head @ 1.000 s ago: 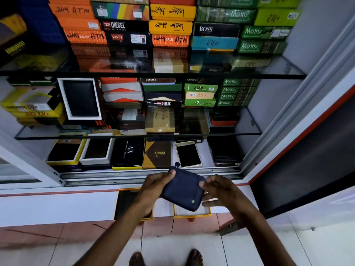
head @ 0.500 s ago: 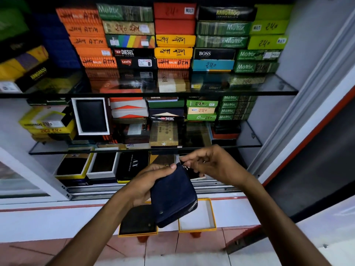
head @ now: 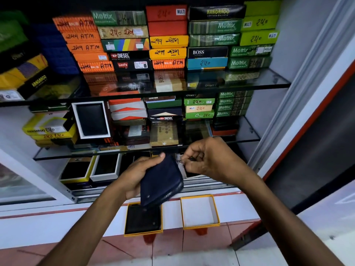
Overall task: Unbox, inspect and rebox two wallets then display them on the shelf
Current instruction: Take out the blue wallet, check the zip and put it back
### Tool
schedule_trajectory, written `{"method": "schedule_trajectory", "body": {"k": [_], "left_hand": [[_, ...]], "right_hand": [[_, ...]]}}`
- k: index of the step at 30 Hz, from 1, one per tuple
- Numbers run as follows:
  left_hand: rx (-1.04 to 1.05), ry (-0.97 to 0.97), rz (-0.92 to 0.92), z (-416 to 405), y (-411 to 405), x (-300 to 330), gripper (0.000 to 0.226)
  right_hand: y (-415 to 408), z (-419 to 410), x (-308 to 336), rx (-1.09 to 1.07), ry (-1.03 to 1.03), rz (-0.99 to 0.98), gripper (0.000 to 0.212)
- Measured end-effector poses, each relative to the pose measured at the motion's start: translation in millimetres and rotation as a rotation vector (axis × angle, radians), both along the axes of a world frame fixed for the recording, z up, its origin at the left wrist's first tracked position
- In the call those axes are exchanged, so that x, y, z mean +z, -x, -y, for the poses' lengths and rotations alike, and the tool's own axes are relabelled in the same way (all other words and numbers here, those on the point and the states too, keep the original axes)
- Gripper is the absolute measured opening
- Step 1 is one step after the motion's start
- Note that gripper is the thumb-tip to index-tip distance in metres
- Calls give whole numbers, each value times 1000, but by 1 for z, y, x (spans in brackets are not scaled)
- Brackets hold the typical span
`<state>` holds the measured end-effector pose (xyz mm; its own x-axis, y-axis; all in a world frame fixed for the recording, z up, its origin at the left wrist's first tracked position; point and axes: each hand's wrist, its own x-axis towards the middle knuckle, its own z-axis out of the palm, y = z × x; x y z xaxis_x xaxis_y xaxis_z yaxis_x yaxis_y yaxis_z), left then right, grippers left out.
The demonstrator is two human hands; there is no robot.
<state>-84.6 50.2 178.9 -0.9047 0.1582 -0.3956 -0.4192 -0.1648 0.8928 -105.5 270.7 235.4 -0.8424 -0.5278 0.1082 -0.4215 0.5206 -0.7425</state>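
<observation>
A dark blue zip wallet [head: 161, 181] stands on edge in front of the lowest shelf, gripped from the left by my left hand [head: 137, 176] with the thumb on its top corner. My right hand [head: 206, 160] pinches the zip puller [head: 180, 161] at the wallet's upper right corner. Below them on the white ledge [head: 57, 225] lie two yellow-rimmed box halves: the left half [head: 143, 220] holds a black wallet, the right half [head: 199, 212] has a white, bare inside.
Glass shelves [head: 249, 140] behind the hands carry stacks of coloured wallet boxes and several open display boxes with dark wallets. A sliding door frame [head: 299, 104] runs diagonally at the right. Red and white floor tiles lie below the ledge.
My hands have lifted the wallet from the ledge up to the lowest shelf's height and turned it on edge. My right hand moved from the wallet's side to its zip puller.
</observation>
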Motion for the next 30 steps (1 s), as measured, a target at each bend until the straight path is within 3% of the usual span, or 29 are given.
{"method": "schedule_trajectory", "body": {"k": [6,13,20,22,27,30], "left_hand": [[250,-178,65,-5,9,2,31],[425,-278,201,-28,20,4,37],[174,-377,192,-30,5,11,38],[215,-441,175,-32,6,12,42],[332,-595,217,-44,12,25,21],[396,-620,227,-51,18,34,27]], "right_hand": [[-30,4,26,-110,-58,-149,2],[-56,28,7,-218,-21,-332,3],[-20,-7,0,-511,21,-318,5],[-21,-7,-1,-520,19,-318,4],[-43,19,-6,-411,-19,-330,9],[-47,27,-10,-369,-31,-320,13]]}}
